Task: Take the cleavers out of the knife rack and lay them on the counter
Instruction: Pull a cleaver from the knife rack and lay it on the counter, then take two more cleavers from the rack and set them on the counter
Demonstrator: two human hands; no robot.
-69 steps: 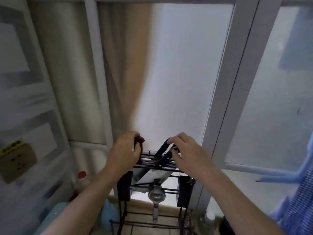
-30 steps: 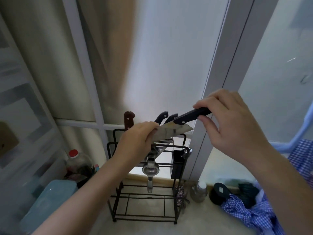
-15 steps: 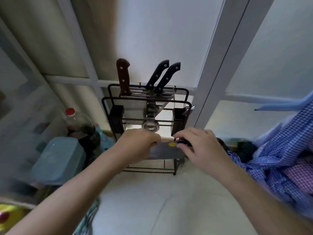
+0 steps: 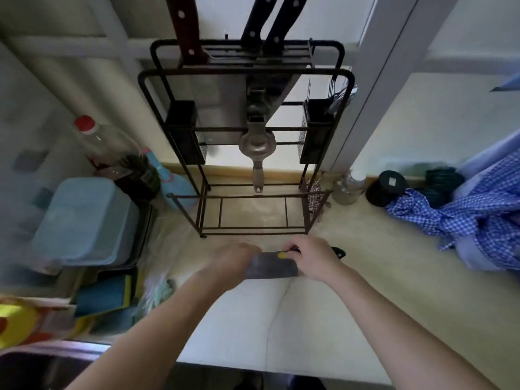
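A black wire knife rack (image 4: 323,153) stands on the pale counter (image 4: 309,319) against the window. Three knives stay in its top slots: one with a brown handle (image 4: 184,26) and two with black handles (image 4: 270,21). Just in front of the rack, a cleaver (image 4: 271,266) with a wide grey blade and a yellow sticker lies flat, low on the counter. My left hand (image 4: 229,263) grips the blade's left end. My right hand (image 4: 312,258) holds its black handle, whose tip shows past my fingers.
A metal squeezer (image 4: 257,147) hangs in the rack's middle. Left of it stand a red-capped bottle (image 4: 109,147), a teal bottle and a blue lidded box (image 4: 84,220). A glass jar (image 4: 349,187), a dark lid and blue checked cloth (image 4: 464,220) lie right. A sink edge sits bottom left.
Both hands pulled one black-handled cleaver out of the rack and brought it down to the counter in front of the rack. My head tilted downward.
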